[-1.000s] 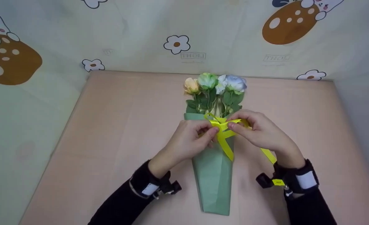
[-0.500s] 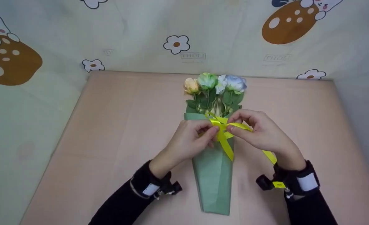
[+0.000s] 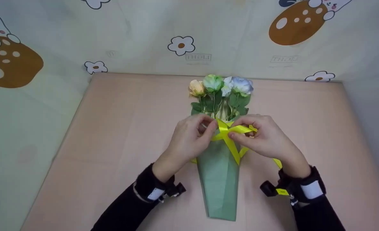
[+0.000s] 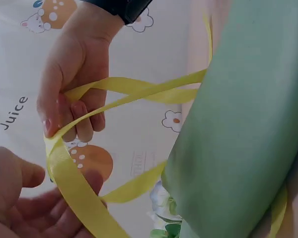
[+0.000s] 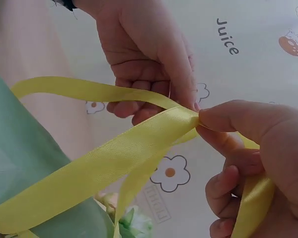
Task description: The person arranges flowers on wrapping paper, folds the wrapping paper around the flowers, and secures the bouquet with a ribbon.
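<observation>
A bouquet lies on the table, its pale orange, green, white and bluish flowers [image 3: 213, 83] at the far end and its stems in green wrapping paper [image 3: 218, 189]. Yellow ribbon [image 3: 230, 146] crosses over the upper part of the paper, with loops and loose ends. My right hand [image 3: 269, 138] pinches the ribbon between thumb and forefinger; another length runs across its palm in the right wrist view. Beside the crossing is my left hand [image 3: 191, 138], its fingers bent. In the left wrist view, its thumb and fingers stand apart, with ribbon passing in front of the fingers.
The table [image 3: 128, 128] has a pinkish-beige top. Behind it hangs a pale cloth [image 3: 138, 35] printed with flowers, rabbits and brown spotted shapes. A black strap with a small camera is on each wrist.
My left hand has moved slightly up and left, off the ribbon it pinched. My right hand has shifted slightly left and down, still pinching ribbon. The ribbon crossing shows more fully; the bouquet stays put.
</observation>
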Tool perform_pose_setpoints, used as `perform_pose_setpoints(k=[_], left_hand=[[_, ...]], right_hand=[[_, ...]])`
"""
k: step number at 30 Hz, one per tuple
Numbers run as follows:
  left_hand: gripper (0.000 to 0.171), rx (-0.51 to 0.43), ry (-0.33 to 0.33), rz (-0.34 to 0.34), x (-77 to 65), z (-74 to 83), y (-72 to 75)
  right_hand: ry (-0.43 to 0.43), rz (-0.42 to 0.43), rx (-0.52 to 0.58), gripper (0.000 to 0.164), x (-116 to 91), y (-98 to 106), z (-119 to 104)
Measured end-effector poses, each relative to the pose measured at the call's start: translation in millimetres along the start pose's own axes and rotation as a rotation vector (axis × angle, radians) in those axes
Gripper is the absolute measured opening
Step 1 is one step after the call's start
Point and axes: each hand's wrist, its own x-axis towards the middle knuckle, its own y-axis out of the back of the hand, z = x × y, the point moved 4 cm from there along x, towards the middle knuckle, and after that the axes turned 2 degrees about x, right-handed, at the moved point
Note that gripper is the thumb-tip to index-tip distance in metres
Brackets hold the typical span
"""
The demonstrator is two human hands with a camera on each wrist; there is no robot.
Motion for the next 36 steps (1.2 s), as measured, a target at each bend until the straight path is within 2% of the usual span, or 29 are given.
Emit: perform_pose_setpoints(k=[2, 3, 5, 7, 10, 14, 19, 22, 25, 27, 30, 32, 36], left_hand=[[0.032, 0.031, -0.069, -0.017, 1.3, -0.7, 0.7], [0.037, 0.025, -0.109, -0.053, 1.9, -1.0, 0.0], [0.045, -0.033, -0.159, -0.163, 3.0, -2.2, -2.5], [0.046, -0.119, -0.161, -0.279, 3.2, -4.5, -5.6], [0.034, -0.209, -0.12, -0.387, 3.8, -9.7, -9.1], [0.015, -0.308, -0.046, -0.463, 4.5, -16.6, -11.0], [0.013, -0.503, 0.07, -0.592, 2.9, -21.8, -12.0], [0.013, -0.535, 0.152, -0.632, 1.4, -22.7, -11.6], [0.015, -0.464, 0.212, -0.619, 0.4, -23.2, -10.0], [0.021, -0.36, 0.214, -0.592, 0.2, -22.7, -8.3], [0.035, -0.151, 0.19, -0.565, -1.1, -20.1, -4.6], [0.043, 0.001, 0.149, -0.562, -2.2, -16.6, -2.7], [0.06, 0.231, 0.086, -0.629, -8.8, -8.5, -0.9]], right_hand=[[0.033, -0.002, -0.043, 0.005, -0.7, 1.1, -2.6], [0.046, -0.003, -0.061, 0.006, -1.0, 1.6, -3.5], [0.068, -0.002, -0.089, 0.007, -1.3, 2.7, -5.2], [0.077, -0.001, -0.099, 0.006, -1.4, 3.6, -6.2], [0.066, 0.001, -0.101, 0.007, -2.2, 5.0, -6.5], [0.032, 0.001, -0.105, 0.007, -2.9, 6.6, -5.6], [0.009, 0.014, -0.12, 0.006, -2.8, 7.5, -2.7], [-0.014, 0.026, -0.119, 0.005, -2.4, 7.9, 0.0], [-0.039, 0.033, -0.121, 0.004, -1.7, 8.3, 2.3], [-0.055, 0.033, -0.129, 0.004, -1.2, 8.4, 3.9], [-0.063, 0.028, -0.137, 0.006, -0.7, 8.4, 6.6], [-0.069, 0.025, -0.139, 0.005, -0.4, 8.2, 8.6], [-0.057, 0.023, -0.151, 0.004, -0.4, 8.6, 11.0]])
